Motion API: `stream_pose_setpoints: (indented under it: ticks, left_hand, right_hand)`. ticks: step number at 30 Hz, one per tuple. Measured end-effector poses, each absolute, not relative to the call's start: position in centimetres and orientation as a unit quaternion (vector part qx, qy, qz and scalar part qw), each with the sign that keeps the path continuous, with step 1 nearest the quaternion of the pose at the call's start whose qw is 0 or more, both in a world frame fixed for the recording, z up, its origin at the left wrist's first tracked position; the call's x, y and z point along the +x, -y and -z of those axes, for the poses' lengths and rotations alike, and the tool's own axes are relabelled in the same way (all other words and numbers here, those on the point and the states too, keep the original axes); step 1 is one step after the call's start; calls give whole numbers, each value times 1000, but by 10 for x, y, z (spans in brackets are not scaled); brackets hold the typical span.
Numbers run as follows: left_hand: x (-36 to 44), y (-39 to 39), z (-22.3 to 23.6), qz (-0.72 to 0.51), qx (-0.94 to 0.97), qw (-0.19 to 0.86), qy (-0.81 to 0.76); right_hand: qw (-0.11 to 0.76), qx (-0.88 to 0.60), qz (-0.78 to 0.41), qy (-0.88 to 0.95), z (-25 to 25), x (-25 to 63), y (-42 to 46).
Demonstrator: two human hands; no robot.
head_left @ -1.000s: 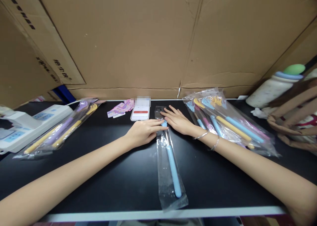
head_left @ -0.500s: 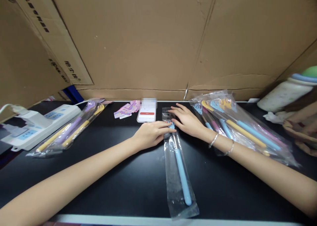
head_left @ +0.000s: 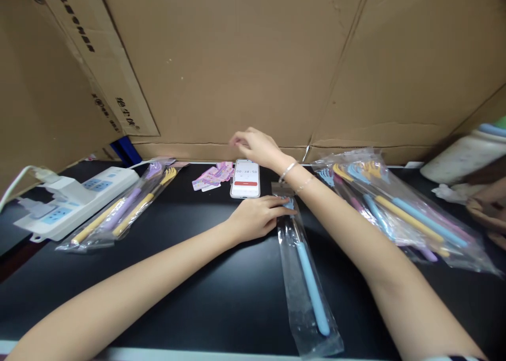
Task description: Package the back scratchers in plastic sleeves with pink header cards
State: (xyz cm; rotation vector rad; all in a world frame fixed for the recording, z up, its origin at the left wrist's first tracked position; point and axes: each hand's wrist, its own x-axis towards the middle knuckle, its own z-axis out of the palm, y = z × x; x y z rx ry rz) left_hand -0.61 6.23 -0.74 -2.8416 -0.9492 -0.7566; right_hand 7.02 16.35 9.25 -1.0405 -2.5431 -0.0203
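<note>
A light-blue back scratcher (head_left: 313, 287) lies in a clear plastic bag (head_left: 294, 319), its handle end near the front table edge. My left hand (head_left: 256, 216) rests on the head end of the bag, fingers stretched over the scratcher's claw and partly covering it. Raised above the table, my right hand (head_left: 256, 146) is behind and above the phone (head_left: 245, 181), near the cardboard wall. Its fingers are loosely bent, somewhat blurred and apart, with nothing seen in them. Pink and purple cards (head_left: 211, 176) lie in a small pile left of the phone.
Bagged back scratchers (head_left: 411, 218) in several colours lie at right, and more bagged scratchers (head_left: 126, 208) at left beside a white power strip (head_left: 79, 200) with plugs. A pale bottle (head_left: 466, 153) stands at the far right. A cardboard wall (head_left: 221, 71) closes the back.
My right hand has lifted off the top of the bag and moved left, over towards the phone and cards. My left hand stays on the bag. The view has shifted slightly.
</note>
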Motion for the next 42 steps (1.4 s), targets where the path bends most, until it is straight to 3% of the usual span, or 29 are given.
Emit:
stream_pose_setpoints:
  ticks: [2, 7, 9, 27, 42]
  left_hand:
    - [-6, -64, 8, 244, -920, 20, 305]
    - [-6, -67, 9, 221, -922, 38, 315]
    - [-6, -69, 11, 219, -921, 45, 319]
    - [-7, -71, 15, 227, -921, 63, 311]
    - [-6, -69, 12, 249, -916, 68, 306]
  right_hand:
    - [155, -375, 1, 914, -90, 48, -175]
    - [-78, -414, -20, 907, -69, 13, -184]
    - [-101, -428, -26, 898, -62, 8, -183]
    - [55, -368, 18, 928, -45, 12, -192]
    - [190, -378, 8, 906, -63, 22, -185]
